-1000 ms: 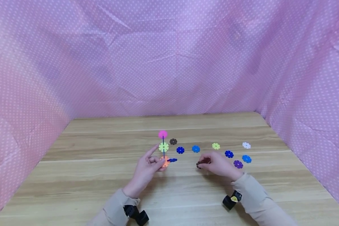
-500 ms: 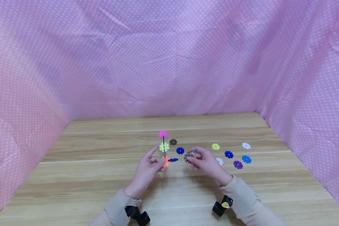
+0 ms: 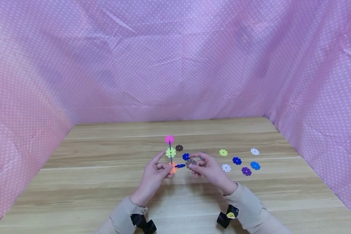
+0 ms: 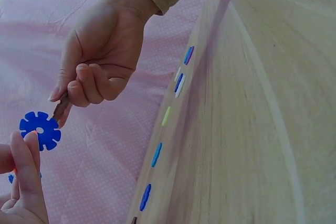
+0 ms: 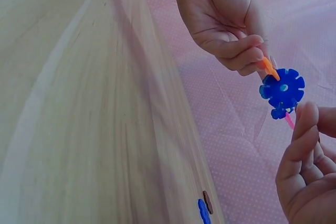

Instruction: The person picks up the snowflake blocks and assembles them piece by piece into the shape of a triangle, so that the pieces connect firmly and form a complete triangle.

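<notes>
"What surface, what room?"

"I was looking at a wood-grain table with dotted pink cloth hung around it. A purple disc and a white disc lay on the right."

"Where were the pieces against the fingers?"

"The orange disc, below a yellow-green disc and a pink disc, sat at the left hand's fingertips. The brown disc sat at the right hand's, against a blue disc; I couldn't tell whether they had joined."

"And the fingers?"

"The left pinched the orange disc, index finger extended. The right pinched the brown disc, thumb and finger parted only by its thickness."
</notes>
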The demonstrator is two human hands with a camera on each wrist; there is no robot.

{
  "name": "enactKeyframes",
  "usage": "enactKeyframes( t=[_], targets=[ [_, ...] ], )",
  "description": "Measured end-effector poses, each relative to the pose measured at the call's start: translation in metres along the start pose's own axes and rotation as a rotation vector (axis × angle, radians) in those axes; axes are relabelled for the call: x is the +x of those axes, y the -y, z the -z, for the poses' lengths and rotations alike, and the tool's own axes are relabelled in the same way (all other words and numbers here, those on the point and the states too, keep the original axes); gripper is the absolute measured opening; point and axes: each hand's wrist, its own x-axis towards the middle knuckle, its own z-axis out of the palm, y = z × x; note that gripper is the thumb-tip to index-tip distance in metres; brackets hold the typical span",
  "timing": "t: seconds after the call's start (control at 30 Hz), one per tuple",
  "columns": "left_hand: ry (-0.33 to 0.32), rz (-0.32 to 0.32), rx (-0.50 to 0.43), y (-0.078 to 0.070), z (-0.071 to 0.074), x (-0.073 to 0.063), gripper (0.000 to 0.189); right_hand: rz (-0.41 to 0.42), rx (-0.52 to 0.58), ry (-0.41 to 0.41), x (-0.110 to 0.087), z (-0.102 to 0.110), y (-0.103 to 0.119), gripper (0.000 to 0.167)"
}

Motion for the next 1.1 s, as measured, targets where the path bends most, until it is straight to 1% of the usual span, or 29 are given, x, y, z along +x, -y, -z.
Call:
enactKeyframes(
  t=[0.2, 0.4, 0.53, 0.67, 0.8, 0.9, 1.0, 1.1],
  targets=[
    [0.011, 0.002, -0.007, 0.001, 0.0, 0.001, 0.07, 0.0, -0.008, -0.016, 0.001, -0.004, -0.001, 0.038],
    [0.018, -0.004, 0.021, 0.0, 0.001, 0.0, 0.069, 0.02, 0.002, -0.003, 0.001, -0.006, 0.001, 0.036],
    [0.033, -0.004, 0.031, 0.0, 0.001, -0.001, 0.069, 0.029, -0.009, -0.013, -0.001, -0.008, 0.002, 0.035],
    [0.04, 0.015, 0.028, 0.0, 0.001, -0.001, 0.071, 0.038, -0.015, -0.041, -0.003, -0.012, 0.003, 0.034],
    [0.034, 0.036, 0.03, 0.001, 0.001, -0.001, 0.071, 0.054, 0.007, -0.052, -0.003, -0.015, 0.003, 0.034],
    [0.029, 0.042, 0.024, 0.001, 0.001, -0.001, 0.071, 0.043, 0.018, -0.059, -0.003, -0.018, 0.002, 0.034],
    [0.032, 0.037, 0.022, 0.002, 0.002, -0.002, 0.071, 0.031, 0.031, -0.061, -0.003, -0.019, 0.001, 0.034],
    [0.038, 0.024, 0.024, 0.003, 0.003, -0.002, 0.072, 0.039, 0.038, -0.047, -0.003, -0.019, 0.0, 0.035]
  ],
)
